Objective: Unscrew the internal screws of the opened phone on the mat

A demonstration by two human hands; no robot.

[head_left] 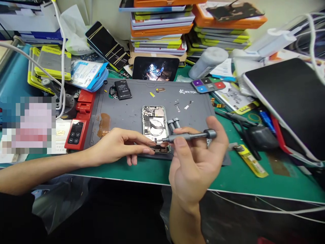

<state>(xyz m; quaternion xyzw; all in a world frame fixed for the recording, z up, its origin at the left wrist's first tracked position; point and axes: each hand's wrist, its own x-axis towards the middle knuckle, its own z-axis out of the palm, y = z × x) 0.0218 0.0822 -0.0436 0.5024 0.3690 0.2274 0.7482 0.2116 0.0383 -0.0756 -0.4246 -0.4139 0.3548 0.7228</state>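
An opened phone [155,123] lies on the grey work mat [127,117], its inner parts and a round coil showing. My right hand [194,159] is closed around a grey screwdriver [186,136], which points left; its thin tip is over the phone's lower end. From the left, my left hand [124,145] reaches to the lower edge of the phone, with its fingertips close to the screwdriver tip. Whether those fingers pinch something small cannot be made out. Two short grey tool pieces [174,122] stand just right of the phone.
A black battery [123,89] and small metal parts [177,107] lie on the mat. Behind it a lit screen [155,68] leans before stacked boxes [159,32]. A red device [76,134] sits left; a large black panel [286,101] and yellow packet [251,161] are right.
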